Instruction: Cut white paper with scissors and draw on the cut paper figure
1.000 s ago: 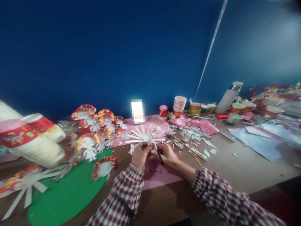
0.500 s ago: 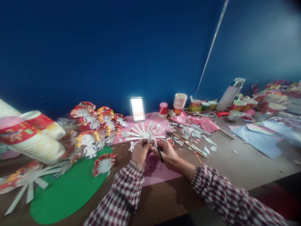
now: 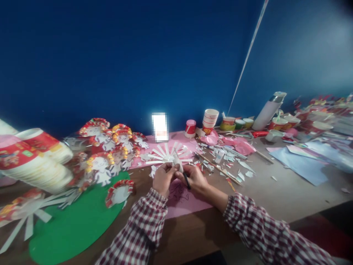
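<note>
My left hand (image 3: 164, 179) pinches a small white paper piece (image 3: 178, 165) above the pink sheet. Close beside it, my right hand (image 3: 196, 180) is wrapped round dark-handled scissors (image 3: 187, 181), whose blades point up and away beside the paper. Whether the blades are apart is too small to tell. Below the hands, dark scribbled lines mark the pink sheet (image 3: 190, 209). Just beyond them, a fan of white paper strips (image 3: 158, 152) is spread out.
At left stand cut-out paper figures (image 3: 100, 165), a green sheet (image 3: 74, 228) and stacked paper cups (image 3: 38, 173). Paper scraps (image 3: 241, 176), wooden sticks (image 3: 220, 169), a pink-topped cup (image 3: 190, 129) and a leaning white bottle (image 3: 268, 110) lie or stand to the right. A blue wall (image 3: 124, 62) rises behind.
The whole view has shifted slightly, with things sitting a little further left. Both hands keep nearly the same pose around the paper piece and scissors.
</note>
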Demonstrator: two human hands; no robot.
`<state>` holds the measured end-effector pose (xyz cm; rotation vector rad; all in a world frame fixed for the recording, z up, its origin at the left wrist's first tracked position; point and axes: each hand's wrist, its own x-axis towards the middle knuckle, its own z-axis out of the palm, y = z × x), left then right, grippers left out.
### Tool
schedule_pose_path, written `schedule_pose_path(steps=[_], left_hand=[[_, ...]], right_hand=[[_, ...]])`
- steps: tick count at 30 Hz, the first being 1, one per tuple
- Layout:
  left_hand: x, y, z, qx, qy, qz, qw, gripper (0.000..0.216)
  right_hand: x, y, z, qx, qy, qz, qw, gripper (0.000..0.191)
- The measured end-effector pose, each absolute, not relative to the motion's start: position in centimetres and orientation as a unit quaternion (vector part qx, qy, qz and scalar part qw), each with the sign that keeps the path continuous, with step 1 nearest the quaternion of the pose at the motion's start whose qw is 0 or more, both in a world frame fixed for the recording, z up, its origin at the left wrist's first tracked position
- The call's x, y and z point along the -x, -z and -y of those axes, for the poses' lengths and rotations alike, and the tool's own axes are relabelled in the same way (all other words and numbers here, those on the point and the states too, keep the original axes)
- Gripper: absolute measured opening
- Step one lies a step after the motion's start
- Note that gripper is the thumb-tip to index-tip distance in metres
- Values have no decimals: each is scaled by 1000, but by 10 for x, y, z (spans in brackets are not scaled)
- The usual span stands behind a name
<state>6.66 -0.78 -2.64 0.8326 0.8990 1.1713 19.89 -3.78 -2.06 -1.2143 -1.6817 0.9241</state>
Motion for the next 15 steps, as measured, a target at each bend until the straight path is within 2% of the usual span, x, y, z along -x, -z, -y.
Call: schedule_pose_path(steps=[15], left_hand=[[-67, 27, 8, -374, -521, -391, 660, 22]], right_hand=[[-197, 23, 38, 488, -378, 655, 436, 34]])
